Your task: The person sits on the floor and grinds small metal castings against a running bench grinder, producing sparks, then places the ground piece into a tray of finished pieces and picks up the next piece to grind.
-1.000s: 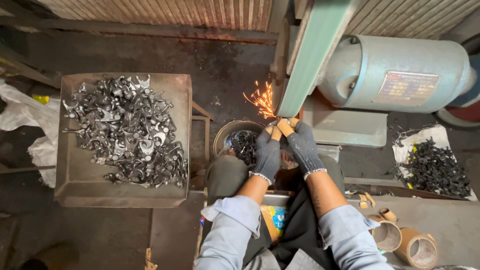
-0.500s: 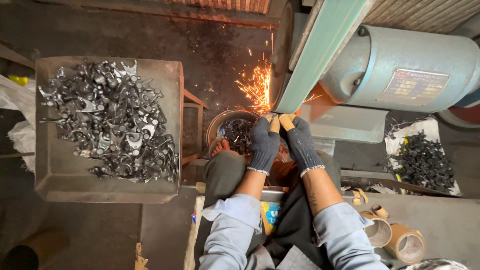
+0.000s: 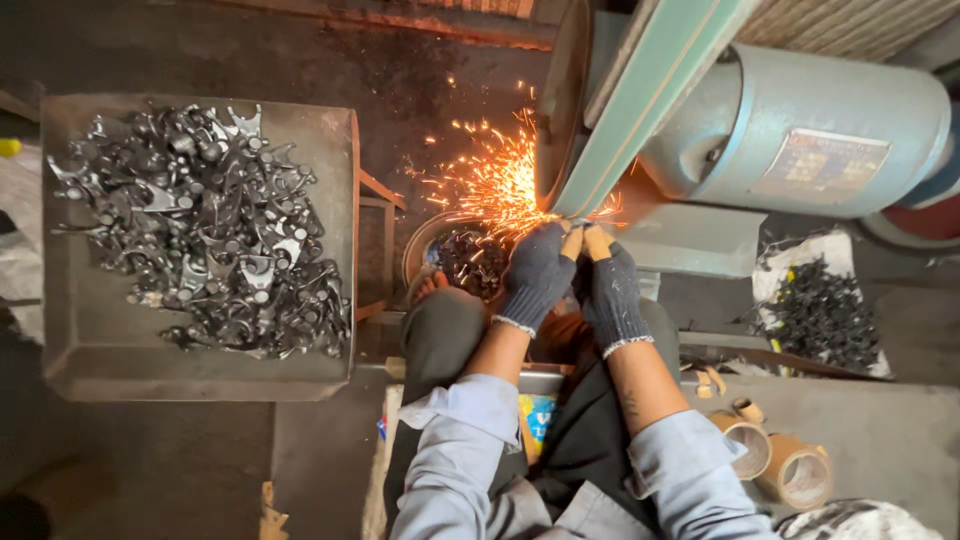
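Sparks [image 3: 490, 185] fly off to the left where we press a small metal part [image 3: 577, 226] up against the green belt grinder [image 3: 640, 110]. Both gloved hands meet at that spot, left hand [image 3: 535, 275] and right hand [image 3: 610, 290] side by side, fingertips pinched together on the part, which is mostly hidden. Bowl of dark pieces [image 3: 465, 262] sits just below-left, nearer our left hand; tray of forgings [image 3: 200, 225] is well apart.

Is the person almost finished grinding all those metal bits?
Not nearly, it seems. Both gloved hands, left hand and right hand, press one small piece, hidden by the fingers, to the grinding belt, and sparks fly. A round bowl below holds some dark pieces, perhaps done. The big tray holds a large heap of metal parts, perhaps waiting.
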